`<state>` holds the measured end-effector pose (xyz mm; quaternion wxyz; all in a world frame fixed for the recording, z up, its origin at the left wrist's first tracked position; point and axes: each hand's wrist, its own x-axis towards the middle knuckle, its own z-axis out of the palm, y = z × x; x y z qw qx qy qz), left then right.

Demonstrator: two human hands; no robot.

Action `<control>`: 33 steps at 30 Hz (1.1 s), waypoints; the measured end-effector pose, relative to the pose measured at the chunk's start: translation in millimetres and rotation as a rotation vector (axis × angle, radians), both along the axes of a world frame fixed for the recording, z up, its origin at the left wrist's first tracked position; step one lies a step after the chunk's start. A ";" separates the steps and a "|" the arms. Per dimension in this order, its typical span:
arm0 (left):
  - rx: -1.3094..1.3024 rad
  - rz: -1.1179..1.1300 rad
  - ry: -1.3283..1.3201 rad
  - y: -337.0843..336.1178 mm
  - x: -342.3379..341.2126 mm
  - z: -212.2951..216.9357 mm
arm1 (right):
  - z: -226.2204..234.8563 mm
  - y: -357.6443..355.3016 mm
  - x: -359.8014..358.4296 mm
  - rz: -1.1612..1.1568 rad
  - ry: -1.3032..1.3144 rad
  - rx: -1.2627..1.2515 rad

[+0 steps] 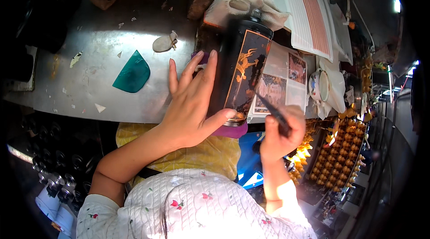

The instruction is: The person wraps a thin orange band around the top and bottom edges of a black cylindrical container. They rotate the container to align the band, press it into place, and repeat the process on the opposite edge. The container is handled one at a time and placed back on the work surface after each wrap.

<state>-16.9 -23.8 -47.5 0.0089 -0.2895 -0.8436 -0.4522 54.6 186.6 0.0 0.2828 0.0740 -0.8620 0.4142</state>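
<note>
Nearest, below the white knitted top [192, 203], a yellow cloth [179, 156] covers the lap. The left hand [190, 111] is spread wide, its thumb lying over the lower part of a black bottle [246, 68] and its fingers along the left side, steadying more than gripping. The right hand [284, 133] is closed in a pinch around a slim dark tool [271, 108], its point at the right edge of the gold-figured panel. The bottle is at the table's front edge, neck away, base over something purple [235, 131]. The step in hand looks like fine detailing of that panel; the next touch would call for a still bottle and a light, exact tip.

On the worn metal table [58, 93], a teal, roughly triangular piece [133, 73] and a small pale pouch [163, 43] lie to the left; a printed sheet [275, 77] lies right of the bottle. Beyond its neck sits a crumpled cloth [264, 4]. Farther off, right, are rows of golden round pieces [338, 154].
</note>
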 end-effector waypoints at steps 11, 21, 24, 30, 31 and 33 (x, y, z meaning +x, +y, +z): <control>0.050 0.018 0.035 3.7 0.4 -7.4 | -5.4 -18.0 21.7 0.189 0.074 0.341; 0.063 0.029 0.003 3.2 -0.6 -6.6 | 6.9 -17.9 12.7 0.267 -0.028 0.252; 0.060 0.032 0.000 3.2 -0.3 -5.2 | 5.3 -15.6 14.2 0.177 -0.011 0.277; 0.063 0.036 -0.012 2.5 -0.9 -7.6 | 14.7 -6.5 10.5 0.269 0.028 0.336; 0.062 0.037 -0.018 1.6 -0.6 -7.5 | 12.8 -4.7 8.4 0.211 0.081 0.362; 0.079 0.026 -0.028 1.0 -1.2 -8.7 | 20.3 -5.6 -2.1 0.382 -0.069 0.222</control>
